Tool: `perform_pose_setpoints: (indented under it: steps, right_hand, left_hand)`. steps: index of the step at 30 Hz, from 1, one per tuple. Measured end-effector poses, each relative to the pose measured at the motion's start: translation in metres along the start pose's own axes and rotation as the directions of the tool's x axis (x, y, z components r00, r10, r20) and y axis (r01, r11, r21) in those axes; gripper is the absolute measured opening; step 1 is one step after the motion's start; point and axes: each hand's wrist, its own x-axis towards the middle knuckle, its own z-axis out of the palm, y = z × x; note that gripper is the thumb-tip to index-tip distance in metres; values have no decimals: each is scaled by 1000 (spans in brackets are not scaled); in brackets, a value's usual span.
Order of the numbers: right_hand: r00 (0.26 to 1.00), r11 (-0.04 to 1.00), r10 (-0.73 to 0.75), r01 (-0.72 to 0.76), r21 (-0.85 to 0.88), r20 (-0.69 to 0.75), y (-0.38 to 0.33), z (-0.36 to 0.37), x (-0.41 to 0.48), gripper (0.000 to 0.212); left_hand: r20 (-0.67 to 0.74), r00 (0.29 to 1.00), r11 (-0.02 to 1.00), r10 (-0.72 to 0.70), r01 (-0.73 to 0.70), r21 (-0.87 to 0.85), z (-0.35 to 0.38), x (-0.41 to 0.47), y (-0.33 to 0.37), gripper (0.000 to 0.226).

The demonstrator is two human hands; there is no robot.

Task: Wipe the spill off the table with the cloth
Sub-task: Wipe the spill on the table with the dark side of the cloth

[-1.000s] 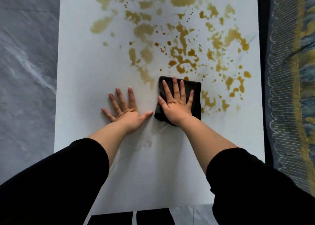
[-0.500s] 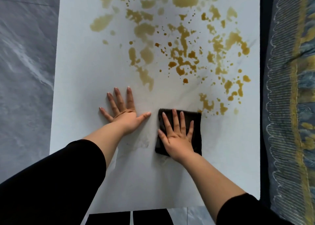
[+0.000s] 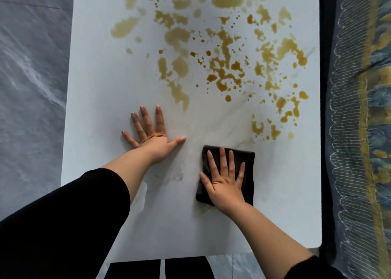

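Observation:
A yellow-brown spill [image 3: 224,67] lies in blotches and drops over the far half of the white table [image 3: 105,109]. A dark folded cloth [image 3: 250,158] lies flat on the near right part of the table, just short of the nearest blotches. My right hand [image 3: 225,183] presses on it, palm down with fingers spread. My left hand [image 3: 152,139] rests flat on the bare tabletop to the left of the cloth, fingers apart, holding nothing. Faint damp smears show between and below the hands.
Grey marbled floor [image 3: 31,88] runs along the table's left side. A blue and gold patterned fabric [image 3: 364,130] lies beyond the right edge. The table's near edge is close to my body, with dark legs below it.
My right hand has dragged the cloth toward me, from the lower edge of the spill to the near part of the table. The left hand has stayed planted.

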Motion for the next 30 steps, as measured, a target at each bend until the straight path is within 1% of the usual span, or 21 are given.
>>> perform_pose_setpoints:
  steps: [3,5,8,11,13,15,19,22,25,28,30]
  right_hand:
    - [1000,1000,-17,18,-8,21,3,-4,5,65]
    - [1000,999,-8,7,-32,-29,3,-18,24,66]
    - [992,1000,23,-25,-11,-122,0,-55,81,65]
    - [991,1000,17,-17,1,-133,-5,-90,126,65]
    - [990,1000,4,-4,1,-144,-7,-93,130,64]
    - [989,1000,-29,29,-3,-145,-6,-82,114,62]
    - [991,995,-99,96,-41,-92,-8,-44,63,63]
    - [994,995,-91,88,-44,-62,-7,-35,53,62]
    - [988,989,-129,122,-89,-84,-16,-51,78,62]
    - [969,973,-205,186,-139,-140,-43,-81,128,62]
    - [961,965,-234,211,-159,-150,-62,-100,156,62]
  left_hand:
    - [-3,1000,1000,2,-2,-8,-1,0,0,109]
    - [-6,1000,1000,3,-3,-12,-1,0,0,109]
    - [-9,1000,1000,2,-2,-3,-2,0,1,110]
    - [-15,1000,1000,4,-4,8,-1,-1,1,110]
    - [-11,1000,1000,4,-4,-7,-2,-1,2,112]
    - [-6,1000,1000,10,-10,-5,-3,-2,1,118]
    - [48,999,999,17,-20,47,-9,-7,1,147]
    - [68,998,998,13,-17,60,-9,-8,1,155]
    - [71,997,998,5,-9,56,-10,-9,3,156]
    - [70,998,998,-1,-3,59,-10,-8,3,155]
    - [75,997,998,3,-7,58,-10,-7,3,155]
